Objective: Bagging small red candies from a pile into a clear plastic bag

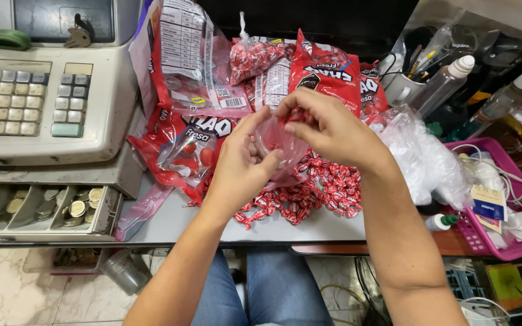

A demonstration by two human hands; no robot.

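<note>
While the left hand (243, 160) pinches the near edge of a small clear bag (280, 148) between thumb and curled fingers (268, 164), the right hand (327, 124) closes its fingers (294, 115) on the bag's upper rim, with something red showing at their tips; whether that is a candy I cannot tell. The bag hangs between the two hands, above the counter (176, 220).

Just under the fingers, and spreading to their right, lies a heap of loose red-wrapped candies (315, 193). Left of the left fingers lies a big red candy bag (188, 151) with a clear window, flat on the counter. Beyond the fingers stand more red candy bags (327, 66), one of them clear-backed and leaning (188, 54), plus a knotted clear pouch of candies (255, 57).

Right of the right fingers sits a crumpled pile of clear plastic bags (421, 154), and further right a pink basket (484, 241) with cords and cards in it. A small white bottle with a green cap (441, 222) lies beside the basket. Beyond these stand a cup of pens (403, 84) and two clear bottles (448, 81).

Well to the left of the fingers is a beige cash register (49, 102), its drawer (43, 208) open with coins in the trays. Below the hands, blue-jeaned knees (261, 290) show.
</note>
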